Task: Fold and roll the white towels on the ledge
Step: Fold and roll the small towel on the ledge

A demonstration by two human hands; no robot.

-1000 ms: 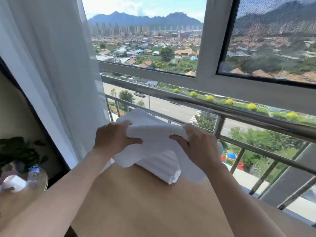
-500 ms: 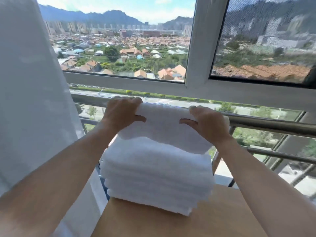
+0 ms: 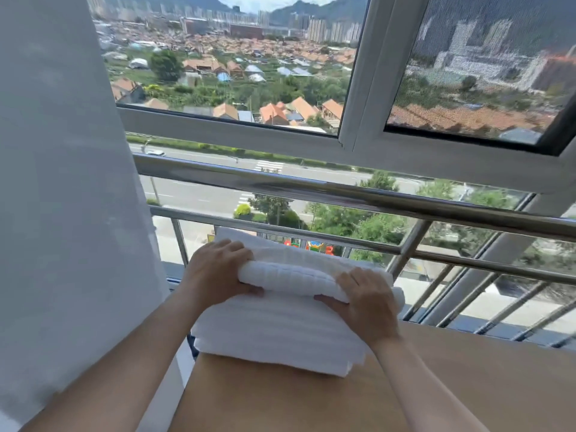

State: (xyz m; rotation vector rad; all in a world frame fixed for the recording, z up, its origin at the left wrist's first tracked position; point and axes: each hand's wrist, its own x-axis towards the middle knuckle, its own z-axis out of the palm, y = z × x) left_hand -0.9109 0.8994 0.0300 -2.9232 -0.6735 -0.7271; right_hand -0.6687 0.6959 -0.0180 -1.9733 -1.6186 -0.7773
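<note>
Both hands, left hand (image 3: 218, 269) and right hand (image 3: 364, 300), grip the rolled white towel (image 3: 286, 275) (atop the folded stack (image 3: 274, 335)) on the wooden counter (image 3: 311, 400)

Noted plain white on the rolled towel (image 3: 290, 277), ribbed in fine raised rows, and the same white with faint broad stripes on the folded stack (image 3: 274, 332). Found pale tan (smooth, hardly any grain) on the ledge (image 3: 436, 385) at 5 o'clock. Saw sheer white in the curtain (image 3: 62, 182) at 9 o'clock, polished silver on the railing (image 3: 343, 190), orange on the roofs (image 3: 274, 112) at 12 o'clock.
</note>
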